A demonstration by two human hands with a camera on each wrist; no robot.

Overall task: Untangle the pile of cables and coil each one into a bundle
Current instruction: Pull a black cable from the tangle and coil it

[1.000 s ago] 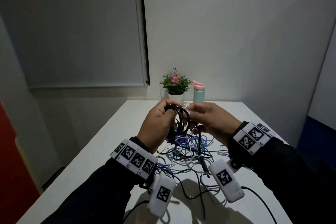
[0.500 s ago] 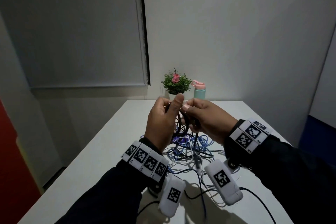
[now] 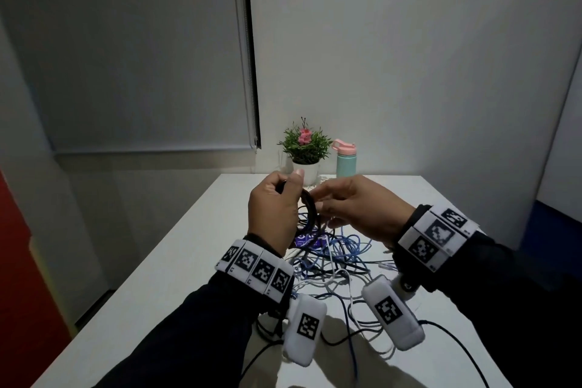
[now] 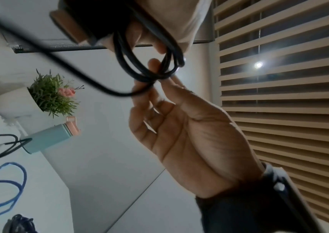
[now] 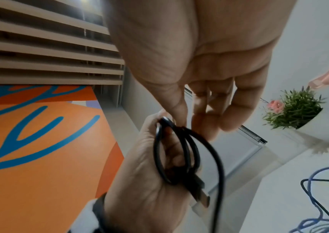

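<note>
I hold a small coil of black cable (image 3: 310, 206) up above the table. My left hand (image 3: 288, 187) grips the coil, thumb on top; in the right wrist view its fingers curl through the black coil (image 5: 179, 151), with a USB plug (image 5: 199, 194) at the palm. My right hand (image 3: 318, 201) is just right of the coil and pinches a strand of the black cable (image 4: 151, 78) at its fingertips. A loose tail (image 5: 218, 189) hangs down. The tangled pile of blue, white and black cables (image 3: 333, 258) lies on the white table (image 3: 176, 277) below both hands.
A potted plant (image 3: 305, 148) and a teal bottle with a pink lid (image 3: 345, 159) stand at the table's far edge against the wall. A purple tag (image 3: 307, 241) lies in the pile. Bare tabletop extends to the left of the cables.
My left hand has turned more upright with its thumb on top of the coil. My right hand has brought another stretch of black cable onto the coil, and the hanging tail is shorter.
</note>
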